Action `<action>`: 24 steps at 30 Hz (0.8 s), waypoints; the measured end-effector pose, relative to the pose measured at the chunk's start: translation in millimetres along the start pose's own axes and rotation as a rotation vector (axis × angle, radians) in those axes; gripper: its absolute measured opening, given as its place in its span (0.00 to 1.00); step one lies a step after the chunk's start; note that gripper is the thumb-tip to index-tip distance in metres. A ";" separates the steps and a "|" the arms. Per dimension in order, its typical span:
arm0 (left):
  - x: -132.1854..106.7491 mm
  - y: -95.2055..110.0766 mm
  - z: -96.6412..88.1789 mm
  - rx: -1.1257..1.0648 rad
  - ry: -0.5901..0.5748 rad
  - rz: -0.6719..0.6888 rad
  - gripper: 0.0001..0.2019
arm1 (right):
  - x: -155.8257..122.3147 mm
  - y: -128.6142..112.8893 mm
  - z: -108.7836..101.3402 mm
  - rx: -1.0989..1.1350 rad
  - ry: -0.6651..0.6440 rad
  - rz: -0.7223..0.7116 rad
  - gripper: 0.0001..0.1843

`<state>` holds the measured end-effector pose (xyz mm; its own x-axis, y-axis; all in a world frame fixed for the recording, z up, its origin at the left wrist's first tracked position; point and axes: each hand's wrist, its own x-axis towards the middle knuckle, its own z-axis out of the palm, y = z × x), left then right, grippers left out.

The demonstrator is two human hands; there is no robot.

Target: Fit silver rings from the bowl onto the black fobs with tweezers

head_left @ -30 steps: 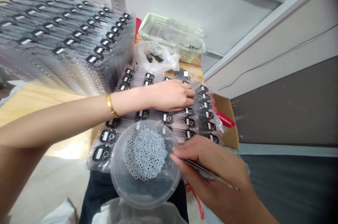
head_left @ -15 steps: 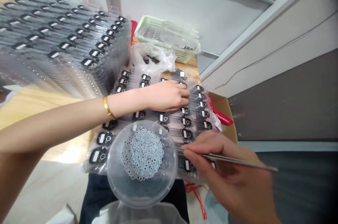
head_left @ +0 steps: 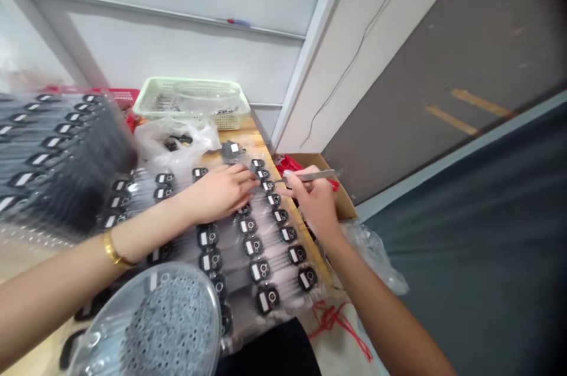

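Observation:
My left hand [head_left: 228, 190], with a gold bangle on its wrist, lies over the clear plastic tray, fingers slightly bent and apart on the rows of small black parts [head_left: 253, 245]. Each part has a white rectangle and a ring. I see nothing held in that hand. My right hand [head_left: 313, 202] pinches metal tweezers [head_left: 316, 175], whose tip points left at the tray's right-hand column, near a black part [head_left: 267, 186]. Whether the tip holds anything is too small to tell. At the lower left, a clear round tub [head_left: 215, 311] contains many small grey-blue rings [head_left: 170, 323].
A tall stack of filled trays [head_left: 66, 151] stands at the left. Behind are a pale green basket [head_left: 228, 122], a white plastic bag [head_left: 153, 137] and a red basket [head_left: 126, 94]. A cardboard box [head_left: 348, 205] sits beyond the table's right edge; red string [head_left: 330, 320] hangs below.
My right hand has moved with the tweezers from the tub of rings to the tray's far right column. The camera view has turned right, and the left hand stays on the tray.

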<state>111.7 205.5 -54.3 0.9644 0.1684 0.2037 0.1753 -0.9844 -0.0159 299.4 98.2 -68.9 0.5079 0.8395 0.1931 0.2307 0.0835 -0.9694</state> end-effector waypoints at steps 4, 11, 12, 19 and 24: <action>15.4 0.8 5.6 -0.003 -0.011 0.044 0.19 | -0.7 7.0 2.1 -0.080 0.004 -0.033 0.09; 28.1 -0.4 9.8 -0.028 -0.043 0.073 0.20 | 1.2 13.0 1.3 -0.114 -0.025 -0.019 0.08; 28.6 -0.8 10.4 -0.030 -0.047 0.070 0.20 | 1.1 14.3 1.3 -0.113 -0.027 -0.016 0.08; 28.3 -3.0 11.6 -0.036 -0.058 0.059 0.21 | -0.8 20.4 0.3 -0.104 -0.053 -0.008 0.10; 28.1 -2.1 11.8 -0.046 -0.050 0.058 0.20 | 0.0 20.9 -0.3 -0.109 -0.062 -0.016 0.10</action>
<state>140.7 212.9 -60.1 0.9816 0.1123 0.1546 0.1107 -0.9937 0.0190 304.4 99.8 -89.1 0.4520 0.8703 0.1958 0.3289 0.0415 -0.9435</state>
